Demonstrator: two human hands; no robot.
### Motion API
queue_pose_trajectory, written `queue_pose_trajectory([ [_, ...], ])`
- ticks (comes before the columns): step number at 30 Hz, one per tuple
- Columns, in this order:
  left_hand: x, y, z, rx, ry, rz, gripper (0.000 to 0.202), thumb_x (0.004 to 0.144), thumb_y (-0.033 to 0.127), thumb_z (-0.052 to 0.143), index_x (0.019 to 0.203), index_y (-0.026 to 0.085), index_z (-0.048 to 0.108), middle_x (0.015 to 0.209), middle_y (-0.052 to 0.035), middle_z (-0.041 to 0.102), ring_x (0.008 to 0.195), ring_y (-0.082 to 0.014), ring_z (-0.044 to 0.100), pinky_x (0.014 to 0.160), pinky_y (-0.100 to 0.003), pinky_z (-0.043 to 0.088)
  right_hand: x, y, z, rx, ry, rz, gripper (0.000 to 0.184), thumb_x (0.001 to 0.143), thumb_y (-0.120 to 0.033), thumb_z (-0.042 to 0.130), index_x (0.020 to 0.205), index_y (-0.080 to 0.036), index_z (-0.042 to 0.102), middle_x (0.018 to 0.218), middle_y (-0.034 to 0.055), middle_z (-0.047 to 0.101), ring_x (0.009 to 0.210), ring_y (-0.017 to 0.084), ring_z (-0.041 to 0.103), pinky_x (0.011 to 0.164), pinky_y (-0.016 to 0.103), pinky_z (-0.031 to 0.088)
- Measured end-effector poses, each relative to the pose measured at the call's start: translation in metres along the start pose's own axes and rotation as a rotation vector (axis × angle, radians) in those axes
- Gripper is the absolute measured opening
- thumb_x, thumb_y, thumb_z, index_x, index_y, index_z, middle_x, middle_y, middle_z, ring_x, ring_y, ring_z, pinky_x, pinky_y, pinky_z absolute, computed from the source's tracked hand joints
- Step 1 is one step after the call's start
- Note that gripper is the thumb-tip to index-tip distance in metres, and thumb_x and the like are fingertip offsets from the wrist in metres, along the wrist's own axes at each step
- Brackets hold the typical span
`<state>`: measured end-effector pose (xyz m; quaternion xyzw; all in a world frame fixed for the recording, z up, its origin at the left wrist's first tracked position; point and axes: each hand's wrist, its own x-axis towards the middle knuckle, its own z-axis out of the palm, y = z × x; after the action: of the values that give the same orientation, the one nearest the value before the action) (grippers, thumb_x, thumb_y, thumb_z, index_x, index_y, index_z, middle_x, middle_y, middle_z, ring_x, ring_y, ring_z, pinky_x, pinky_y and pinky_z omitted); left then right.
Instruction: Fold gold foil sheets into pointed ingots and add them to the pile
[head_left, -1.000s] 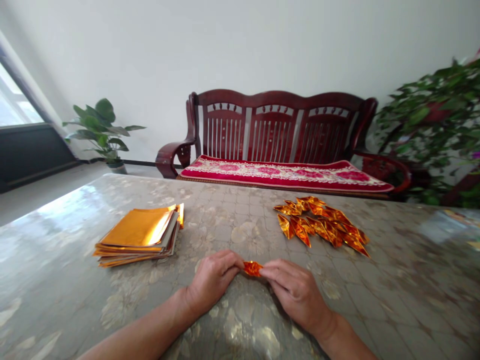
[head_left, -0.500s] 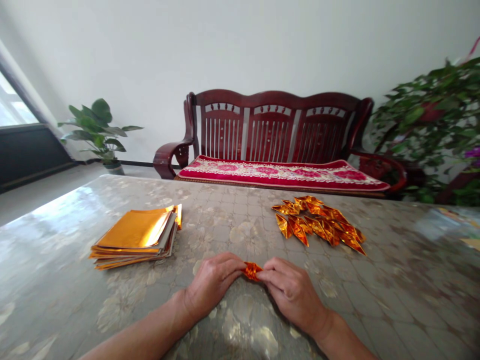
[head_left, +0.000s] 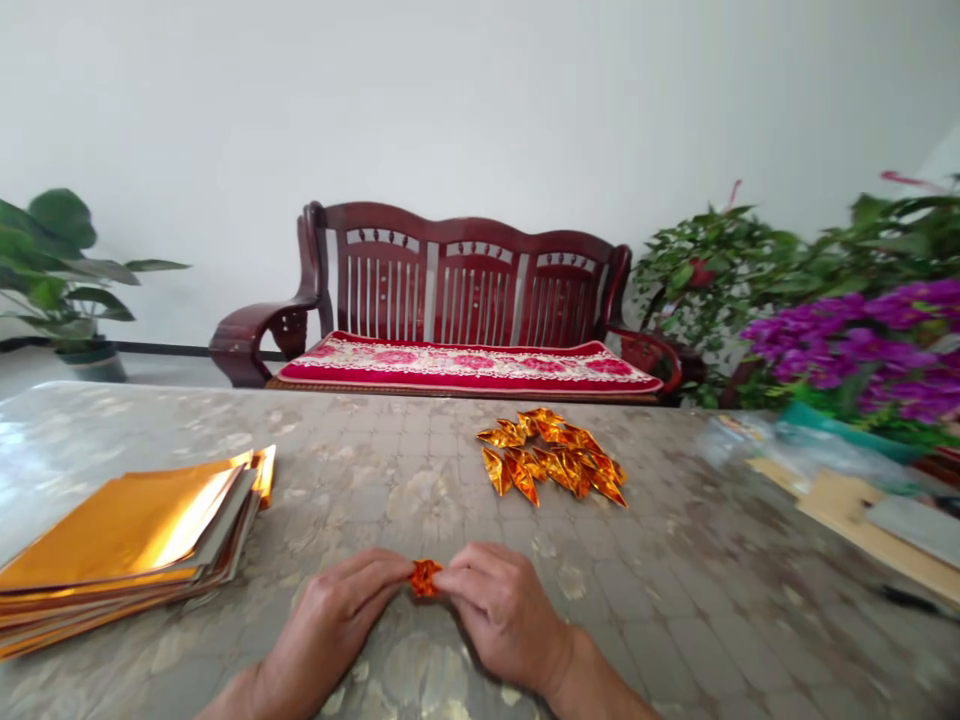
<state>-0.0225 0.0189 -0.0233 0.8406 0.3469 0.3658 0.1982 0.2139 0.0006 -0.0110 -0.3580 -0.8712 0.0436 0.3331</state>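
Note:
A small folded gold foil paper ingot (head_left: 426, 578) sits between my two hands, low over the table near its front. The fingers of my left hand (head_left: 337, 610) pinch its left end. On the other side my right hand (head_left: 499, 610) grips the right end, and its fingers hide that tip. Beyond them lies a loose pile of finished foil ingots (head_left: 551, 455), pointed at both ends. To the left rests a stack of flat gold foil sheets (head_left: 127, 530), with grey undersides showing at the edge.
The patterned table (head_left: 660, 560) spans the foreground. On its right lie plastic bags (head_left: 739, 440), tan boards (head_left: 840, 500) and a dark pen-like item (head_left: 911, 600). A wooden bench (head_left: 469, 265), purple flowers (head_left: 862, 345) and a potted plant (head_left: 71, 270) stand behind.
The view has turned to the right, so everything sits further left and more of the table's right side shows. Both hands keep their pinch on the foil ingot.

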Motion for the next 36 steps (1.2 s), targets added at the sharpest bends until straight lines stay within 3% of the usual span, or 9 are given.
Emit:
queue_pose_trajectory([
  [8,0.001,-0.005,0.000,0.100,0.071,0.048,0.019,0.097,0.030,0.053,0.102,0.031,0.071,0.103,0.0015,0.074,0.091,-0.0137,0.073,0.081,-0.017,0.057,-0.003,0.011,0.004,-0.009,0.140,-0.026,0.022,0.095,-0.016,0.048,0.096,-0.024,0.069,0.084,0.0005,0.073,0.074,0.014,0.066,0.072,0.025,0.050],
  [14,-0.004,-0.012,0.000,0.230,0.170,0.042,0.029,0.094,0.039,0.055,0.119,0.031,0.066,0.123,-0.0026,0.068,0.102,-0.0181,0.071,0.085,-0.021,0.057,0.003,0.020,-0.020,-0.134,0.385,0.081,0.022,0.092,-0.012,0.054,0.095,-0.025,0.072,0.086,0.0024,0.072,0.078,0.015,0.066,0.072,0.026,0.052],
  [19,-0.004,-0.014,0.001,0.265,0.153,0.054,0.023,0.095,0.037,0.053,0.110,0.032,0.070,0.121,-0.0019,0.069,0.102,-0.0171,0.071,0.086,-0.020,0.057,0.002,0.046,-0.042,-0.250,0.573,0.196,0.019,0.091,-0.014,0.058,0.094,-0.024,0.074,0.086,0.0045,0.069,0.080,0.017,0.065,0.073,0.028,0.053],
  [29,0.000,-0.004,0.004,0.168,0.178,0.046,0.032,0.097,0.047,0.046,0.091,0.031,0.074,0.108,-0.0008,0.073,0.088,-0.0151,0.074,0.075,-0.016,0.058,-0.014,0.086,-0.065,-0.407,0.664,0.341,0.016,0.091,-0.022,0.058,0.091,-0.023,0.074,0.088,0.0045,0.070,0.083,0.018,0.065,0.078,0.031,0.053],
  [36,-0.001,-0.008,0.007,0.139,0.140,0.058,0.033,0.097,0.048,0.045,0.088,0.032,0.072,0.107,0.0001,0.073,0.085,-0.0139,0.074,0.073,-0.014,0.057,-0.026,0.105,-0.080,-0.475,0.722,0.435,0.019,0.090,-0.024,0.055,0.093,-0.023,0.074,0.092,0.0049,0.070,0.087,0.020,0.066,0.080,0.032,0.051],
])
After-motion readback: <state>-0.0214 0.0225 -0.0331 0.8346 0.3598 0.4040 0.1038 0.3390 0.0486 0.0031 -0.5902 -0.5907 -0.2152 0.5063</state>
